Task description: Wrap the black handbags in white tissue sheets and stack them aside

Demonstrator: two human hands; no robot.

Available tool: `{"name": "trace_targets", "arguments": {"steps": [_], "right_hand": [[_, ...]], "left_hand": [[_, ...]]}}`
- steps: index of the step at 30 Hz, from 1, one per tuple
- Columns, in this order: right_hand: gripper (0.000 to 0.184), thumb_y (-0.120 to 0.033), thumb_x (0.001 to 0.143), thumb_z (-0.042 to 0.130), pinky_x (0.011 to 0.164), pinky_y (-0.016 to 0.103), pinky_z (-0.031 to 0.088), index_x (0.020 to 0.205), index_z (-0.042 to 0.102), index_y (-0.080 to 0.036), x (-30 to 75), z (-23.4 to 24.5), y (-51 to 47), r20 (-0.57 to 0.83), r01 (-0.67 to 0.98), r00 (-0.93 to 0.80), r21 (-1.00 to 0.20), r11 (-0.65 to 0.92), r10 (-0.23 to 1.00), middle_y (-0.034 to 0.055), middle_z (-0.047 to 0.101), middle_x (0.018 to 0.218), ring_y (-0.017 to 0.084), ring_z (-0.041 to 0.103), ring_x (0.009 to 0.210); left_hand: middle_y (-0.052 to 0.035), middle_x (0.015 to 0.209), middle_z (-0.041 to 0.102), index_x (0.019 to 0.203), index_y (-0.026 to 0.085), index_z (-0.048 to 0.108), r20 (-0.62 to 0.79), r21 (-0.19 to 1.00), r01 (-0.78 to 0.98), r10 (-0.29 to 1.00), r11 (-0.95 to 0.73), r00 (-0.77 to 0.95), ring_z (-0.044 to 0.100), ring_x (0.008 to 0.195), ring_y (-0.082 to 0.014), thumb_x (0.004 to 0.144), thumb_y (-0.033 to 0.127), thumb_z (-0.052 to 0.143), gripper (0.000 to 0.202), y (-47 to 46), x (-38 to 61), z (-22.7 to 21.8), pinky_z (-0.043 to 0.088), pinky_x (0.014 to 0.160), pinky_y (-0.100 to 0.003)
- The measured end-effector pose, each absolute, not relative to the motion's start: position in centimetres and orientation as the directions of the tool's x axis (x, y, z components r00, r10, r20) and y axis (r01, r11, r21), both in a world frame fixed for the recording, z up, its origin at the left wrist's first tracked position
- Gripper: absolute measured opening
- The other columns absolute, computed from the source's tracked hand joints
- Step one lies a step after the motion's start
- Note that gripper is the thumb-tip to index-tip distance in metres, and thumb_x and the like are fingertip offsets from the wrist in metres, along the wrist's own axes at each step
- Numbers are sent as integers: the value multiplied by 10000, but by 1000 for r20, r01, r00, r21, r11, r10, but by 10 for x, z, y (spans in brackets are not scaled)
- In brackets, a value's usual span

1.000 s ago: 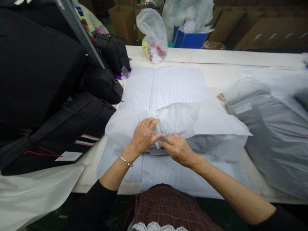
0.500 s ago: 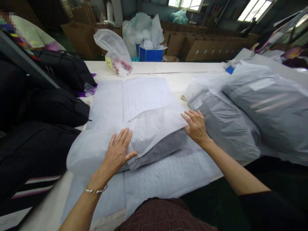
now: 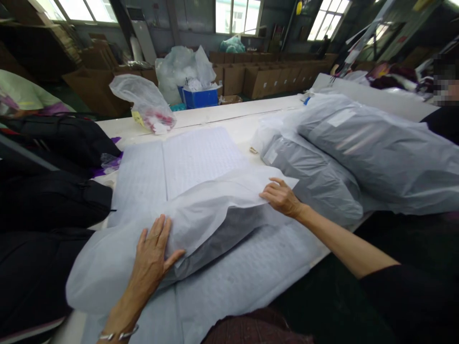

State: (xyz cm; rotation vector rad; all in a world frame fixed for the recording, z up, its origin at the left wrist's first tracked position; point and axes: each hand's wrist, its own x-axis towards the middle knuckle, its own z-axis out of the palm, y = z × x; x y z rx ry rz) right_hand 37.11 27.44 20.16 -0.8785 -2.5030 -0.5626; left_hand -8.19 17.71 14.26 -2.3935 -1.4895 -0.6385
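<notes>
A frosted white plastic bag [image 3: 204, 200] lies across the table in front of me, with something dark showing grey through its lower layer [image 3: 222, 239]. My left hand [image 3: 152, 253] rests flat on the bag's left part, fingers stretched and thumb spread. At the bag's right end, my right hand [image 3: 281, 196] pinches the upper layer's edge and holds it slightly raised. Under the bag are pale, faintly patterned sheets [image 3: 201, 148]. What the dark content is, I cannot tell.
Two filled grey plastic bags [image 3: 311, 172] [image 3: 387, 153] lie to the right. Black bags [image 3: 57, 196] crowd the left side. Farther back are a clear bag with red bits [image 3: 154, 110], a blue box [image 3: 201, 98] and brown cartons [image 3: 265, 81]. Parts of other people show at both sides.
My right hand has closed on the upper layer's edge and lifted it a little. My left hand stays flat on the bag. The camera view has tilted up and shifted right.
</notes>
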Motion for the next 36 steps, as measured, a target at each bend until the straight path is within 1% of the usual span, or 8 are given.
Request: {"name": "trace_targets", "arguments": {"steps": [7,15,17,19,22,25,27,36], "right_hand": [[203,-67,906,500,1036,399,368,881,645,-207,386,140,257,659,821,-446,31,570,605,3,632,740,156,561,789],[241,-141,929,488,790,319,440,752,639,-206,474,120,250,412,808,-531,-19,589,741,23,616,704,172,555,714],[195,-235,932,504,752,317,445,840,675,-207,508,128,261,496,892,-282,-181,415,821,44,672,797,189,599,759],[228,-357,907,534,758,330,459,954,690,-198,533,137,280,564,875,191,-468,121,803,67,702,900,210,626,803],[307,-441,789,618,780,347,461,956,711,-201,547,129,313,269,581,590,-796,-169,761,70,714,919,233,628,830],[238,-398,613,724,761,354,459,745,726,-200,538,91,334,-150,374,475,-857,-354,867,60,713,781,249,620,802],[245,-407,549,752,684,339,466,648,704,-188,528,61,339,-298,288,410,-854,-432,862,52,687,674,234,613,717],[518,-599,455,788,619,302,443,706,716,-151,519,24,343,-387,60,366,-898,-437,846,61,688,699,182,581,637]], "left_hand": [[-201,1461,474,1551,185,199,471,-36,888,776,-458,420,480,1322,-342,959,558,371,720,179,-92,135,301,1101,-522],[-168,1450,500,1551,209,202,437,-81,888,785,-452,439,492,1312,-328,939,594,367,742,180,-101,134,292,1114,-489],[-162,1443,510,1552,216,197,420,-86,889,792,-450,442,511,1292,-330,926,615,362,761,180,-104,133,311,1106,-492],[-158,1432,523,1553,229,193,398,-82,892,806,-444,438,525,1275,-338,911,624,373,774,179,-107,131,330,1096,-507],[-169,1428,521,1554,236,184,364,-69,901,830,-428,422,525,1265,-377,891,617,396,794,175,-111,127,359,1068,-563],[-168,1460,484,1561,242,143,316,-27,935,885,-353,343,521,1259,-403,881,579,412,806,171,-112,125,389,1037,-607],[-174,1480,455,1566,228,112,286,9,954,915,-298,283,541,1226,-414,866,570,427,840,169,-111,125,405,1022,-620],[-157,1568,315,1565,228,123,294,65,940,907,-335,303,432,1331,-427,883,524,444,810,169,-105,136,341,1072,-649]]}}
